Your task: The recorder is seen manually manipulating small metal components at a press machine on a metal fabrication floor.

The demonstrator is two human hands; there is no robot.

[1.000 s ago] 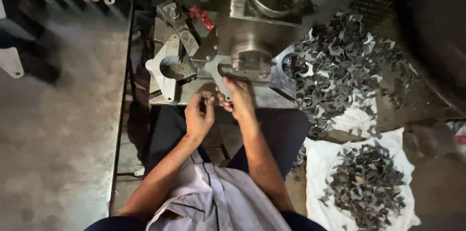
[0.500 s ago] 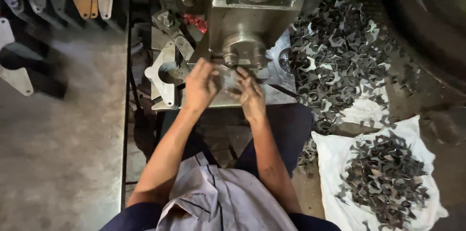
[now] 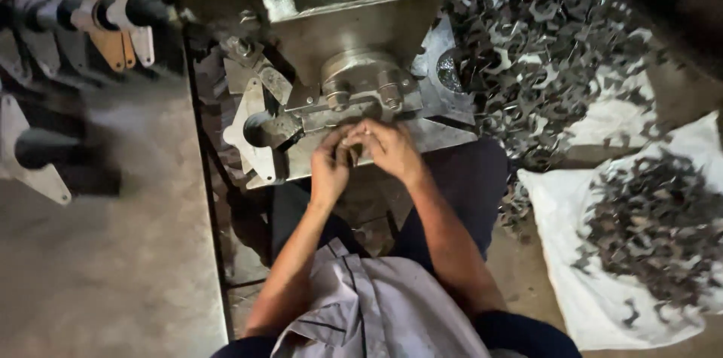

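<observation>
Hands came back from the press die (image 3: pixel 354 94): left hand (image 3: pixel 330 166) and right hand (image 3: pixel 388 149) pinch together one small metal piece (image 3: pixel 351 153).

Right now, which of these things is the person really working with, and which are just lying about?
In use:
left hand
right hand
small metal piece pinched between them
press machine just beyond the hands

Lying about:
heap of metal pieces
white sack with more pieces
flat plates on rods, far left
</observation>
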